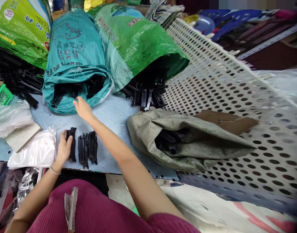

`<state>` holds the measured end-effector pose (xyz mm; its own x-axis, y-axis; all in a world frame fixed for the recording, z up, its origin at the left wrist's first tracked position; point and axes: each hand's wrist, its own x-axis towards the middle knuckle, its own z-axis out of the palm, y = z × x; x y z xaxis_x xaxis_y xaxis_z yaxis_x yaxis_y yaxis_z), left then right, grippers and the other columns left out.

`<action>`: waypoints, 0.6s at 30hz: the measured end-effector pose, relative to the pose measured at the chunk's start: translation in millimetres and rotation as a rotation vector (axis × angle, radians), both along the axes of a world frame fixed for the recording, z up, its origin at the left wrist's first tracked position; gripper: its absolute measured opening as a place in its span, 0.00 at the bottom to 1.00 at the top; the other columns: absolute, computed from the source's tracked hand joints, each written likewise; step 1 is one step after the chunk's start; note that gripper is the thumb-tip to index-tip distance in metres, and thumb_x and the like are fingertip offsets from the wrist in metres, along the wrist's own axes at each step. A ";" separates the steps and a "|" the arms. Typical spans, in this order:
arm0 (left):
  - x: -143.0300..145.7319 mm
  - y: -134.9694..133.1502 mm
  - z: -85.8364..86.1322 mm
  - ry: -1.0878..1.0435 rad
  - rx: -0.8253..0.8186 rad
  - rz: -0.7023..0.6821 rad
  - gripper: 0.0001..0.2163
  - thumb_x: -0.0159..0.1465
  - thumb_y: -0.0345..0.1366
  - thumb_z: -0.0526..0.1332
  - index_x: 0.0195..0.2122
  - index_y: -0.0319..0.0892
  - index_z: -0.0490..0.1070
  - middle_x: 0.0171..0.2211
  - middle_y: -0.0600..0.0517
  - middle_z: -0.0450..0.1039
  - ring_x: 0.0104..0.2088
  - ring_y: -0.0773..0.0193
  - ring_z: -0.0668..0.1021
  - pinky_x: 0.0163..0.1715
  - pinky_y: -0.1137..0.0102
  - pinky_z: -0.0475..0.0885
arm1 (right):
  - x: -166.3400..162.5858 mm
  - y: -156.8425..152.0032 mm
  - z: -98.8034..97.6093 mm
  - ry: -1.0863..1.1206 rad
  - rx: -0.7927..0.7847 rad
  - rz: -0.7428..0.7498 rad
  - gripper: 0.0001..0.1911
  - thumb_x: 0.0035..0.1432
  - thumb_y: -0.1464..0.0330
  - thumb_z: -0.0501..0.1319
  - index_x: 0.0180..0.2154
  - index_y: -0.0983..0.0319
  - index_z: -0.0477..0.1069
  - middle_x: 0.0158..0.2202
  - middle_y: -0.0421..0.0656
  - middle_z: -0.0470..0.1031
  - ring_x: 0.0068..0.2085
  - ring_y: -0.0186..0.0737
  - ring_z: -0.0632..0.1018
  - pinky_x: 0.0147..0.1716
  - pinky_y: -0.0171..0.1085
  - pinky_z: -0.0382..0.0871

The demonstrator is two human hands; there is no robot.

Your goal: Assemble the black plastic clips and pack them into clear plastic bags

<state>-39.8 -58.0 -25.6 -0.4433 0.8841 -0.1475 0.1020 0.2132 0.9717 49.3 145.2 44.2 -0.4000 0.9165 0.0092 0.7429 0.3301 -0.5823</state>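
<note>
My left hand (63, 147) is closed around a long black plastic part (72, 144) that stands near the table's front edge. Just to its right, more black plastic parts (83, 150) lie side by side in a short row. My right hand (83, 109) reaches to the open mouth of a teal woven sack (75, 48). Its fingers are bent together at a black plastic part (76, 90) inside the sack's mouth; the fingertips are partly hidden, and their hold is hard to see. Other dark parts show within the sack.
A green sack (138, 42) spills black parts at the back. A grey-green sack (148, 129) with parts inside lies at right, before a white perforated panel (211, 81). Clear plastic bags (34, 147) and a card (23, 136) are at left, near a green basket (4, 97).
</note>
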 end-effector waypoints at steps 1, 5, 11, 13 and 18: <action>7.4 -7.2 -7.6 0.068 0.029 -0.030 0.21 0.68 0.43 0.60 0.60 0.43 0.64 0.55 0.42 0.73 0.59 0.52 0.75 0.64 0.53 0.67 | -13.4 22.8 1.8 -0.067 -0.044 -0.065 0.23 0.74 0.60 0.49 0.64 0.65 0.57 0.61 0.59 0.69 0.57 0.53 0.75 0.53 0.45 0.67; 16.7 -17.1 -19.3 0.109 0.081 -0.107 0.22 0.67 0.41 0.60 0.61 0.43 0.65 0.63 0.39 0.66 0.66 0.50 0.69 0.68 0.50 0.61 | -43.2 74.2 6.9 -0.138 -0.228 -0.129 0.22 0.73 0.66 0.48 0.62 0.72 0.58 0.59 0.65 0.71 0.57 0.57 0.76 0.55 0.48 0.67; -15.4 31.7 17.3 -0.356 0.137 0.034 0.25 0.61 0.49 0.67 0.56 0.44 0.68 0.59 0.40 0.71 0.57 0.54 0.77 0.62 0.55 0.69 | 3.0 -2.1 -3.8 -0.008 -0.210 -0.030 0.22 0.75 0.66 0.38 0.50 0.61 0.68 0.40 0.47 0.80 0.44 0.44 0.81 0.44 0.38 0.70; -19.8 53.9 34.6 -0.585 0.155 0.063 0.26 0.61 0.55 0.67 0.54 0.45 0.68 0.56 0.43 0.73 0.52 0.56 0.80 0.54 0.59 0.75 | 29.9 -56.1 -12.9 0.115 -0.167 0.083 0.19 0.75 0.63 0.41 0.50 0.60 0.68 0.37 0.44 0.79 0.39 0.43 0.80 0.40 0.37 0.70; -8.2 61.6 62.3 -0.723 0.066 0.028 0.23 0.53 0.51 0.73 0.41 0.42 0.70 0.34 0.54 0.74 0.25 0.72 0.74 0.26 0.74 0.72 | 70.0 -118.3 -13.7 0.293 -0.068 0.282 0.18 0.74 0.56 0.46 0.48 0.57 0.69 0.36 0.43 0.77 0.37 0.42 0.78 0.38 0.38 0.69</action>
